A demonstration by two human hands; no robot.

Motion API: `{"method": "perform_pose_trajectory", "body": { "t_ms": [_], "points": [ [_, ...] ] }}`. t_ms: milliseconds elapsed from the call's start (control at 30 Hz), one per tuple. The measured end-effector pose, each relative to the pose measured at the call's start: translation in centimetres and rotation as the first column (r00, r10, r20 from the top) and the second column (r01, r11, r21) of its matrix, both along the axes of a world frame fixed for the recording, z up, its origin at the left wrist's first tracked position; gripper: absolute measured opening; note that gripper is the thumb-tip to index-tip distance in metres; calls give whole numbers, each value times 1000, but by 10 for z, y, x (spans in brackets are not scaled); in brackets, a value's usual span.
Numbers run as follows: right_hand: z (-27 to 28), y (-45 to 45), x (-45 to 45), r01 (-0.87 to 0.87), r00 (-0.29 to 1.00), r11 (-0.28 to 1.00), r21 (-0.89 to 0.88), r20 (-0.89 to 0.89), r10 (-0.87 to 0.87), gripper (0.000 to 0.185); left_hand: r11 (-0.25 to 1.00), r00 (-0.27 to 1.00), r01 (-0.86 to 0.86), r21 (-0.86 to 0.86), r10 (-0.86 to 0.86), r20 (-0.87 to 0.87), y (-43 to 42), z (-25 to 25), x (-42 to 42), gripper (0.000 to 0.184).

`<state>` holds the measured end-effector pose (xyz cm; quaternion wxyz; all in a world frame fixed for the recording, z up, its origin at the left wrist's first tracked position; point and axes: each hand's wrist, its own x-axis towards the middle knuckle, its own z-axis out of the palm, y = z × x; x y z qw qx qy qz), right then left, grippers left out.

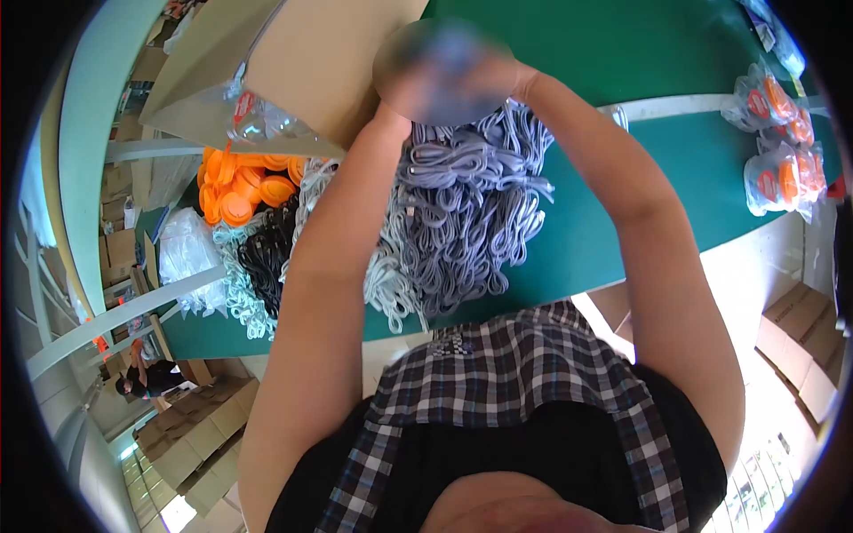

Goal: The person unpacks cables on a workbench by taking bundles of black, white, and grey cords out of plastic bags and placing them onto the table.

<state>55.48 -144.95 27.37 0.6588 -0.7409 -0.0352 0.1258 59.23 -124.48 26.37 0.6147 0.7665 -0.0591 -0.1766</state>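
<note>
Both hands meet at the top centre, inside a blurred patch that hides their fingers. My left hand is beside the edge of a large cardboard box. Close to it on the right is my right hand. Something greyish shows between them, too smeared to name. Just below the hands lies a big heap of grey-violet coiled cables on the green table. Left of that heap are white coiled cables, partly behind my left forearm, then black cables and pale mint cables.
Orange round plastic pieces are piled at the left, above a clear plastic bag. Bagged orange items stand at the table's right end. Cardboard boxes are on the floor at right. A person is far off at left.
</note>
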Motion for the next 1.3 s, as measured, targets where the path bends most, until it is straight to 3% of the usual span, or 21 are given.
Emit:
{"method": "perform_pose_trajectory", "body": {
  "t_ms": [67, 100, 133, 233, 300, 333, 400, 567, 767, 900, 1000, 1067, 1133, 1167, 1233, 1300],
  "points": [
    [22, 12, -30, 56, 980, 993, -99, 196, -36, 73, 994, 998, 21, -106, -14, 66, 10, 12, -21, 59],
    [23, 19, -44, 52, 983, 994, -97, 179, -34, 73, 995, 999, 16, -103, -11, 50, 18, 13, -34, 59],
    [24, 25, -56, 34, 933, 987, -155, 359, 24, 72, 994, 974, 80, -69, -64, 217, 29, 15, -48, 57],
    [35, 35, -87, 57, 568, 941, -335, 785, 245, 70, 970, 705, 227, 83, -223, 673, 60, 33, -91, 54],
    [29, 46, -123, 96, 546, 843, -529, 736, 400, 73, 901, 544, 397, 174, -383, 747, 79, 42, -116, 55],
    [17, 52, -141, 88, 545, 841, -534, 732, 408, 73, 905, 548, 391, 168, -375, 748, 92, 38, -133, 55],
    [-12, 59, -166, 67, 469, 752, -656, 686, 556, 101, 860, 439, 380, 340, -491, 752, 114, 14, -160, 54],
    [-55, 55, -195, -171, 592, 658, -734, 457, 664, 80, 781, 362, 296, 550, -624, 692, 133, -19, -185, 55],
    [7, 54, -209, -133, 626, 468, -874, 292, 723, 95, 739, 376, 400, 543, -672, 638, 134, 11, -183, 54],
    [10, 43, -236, 61, 645, 484, -873, 405, 649, 82, 806, 436, 311, 504, -592, 678, 129, 46, -214, 50],
    [11, 32, -259, 52, 699, 581, -812, 445, 560, 71, 645, 258, 442, 624, -758, 599, 89, 56, -249, 40],
    [-4, 7, -266, 260, 693, 654, -710, 609, 386, 56, 638, 165, 387, 666, -759, 630, 63, 42, -269, 38],
    [-7, -22, -266, 550, 769, 415, -725, 633, 86, 49, 621, 164, 382, 684, -774, 612, 55, 18, -274, 39],
    [-33, -43, -259, 701, 703, 283, -654, 702, -119, 48, 602, 157, 380, 702, -790, 592, 52, 5, -273, 39],
    [-72, -75, -246, 653, 705, 51, -756, 582, -405, 52, 564, 144, 369, 739, -820, 554, 44, -17, -269, 39],
    [-102, -87, -227, 533, 764, 286, -796, 308, -567, 59, 556, 130, 358, 750, -825, 549, 37, -28, -260, 39]
  ]
}}
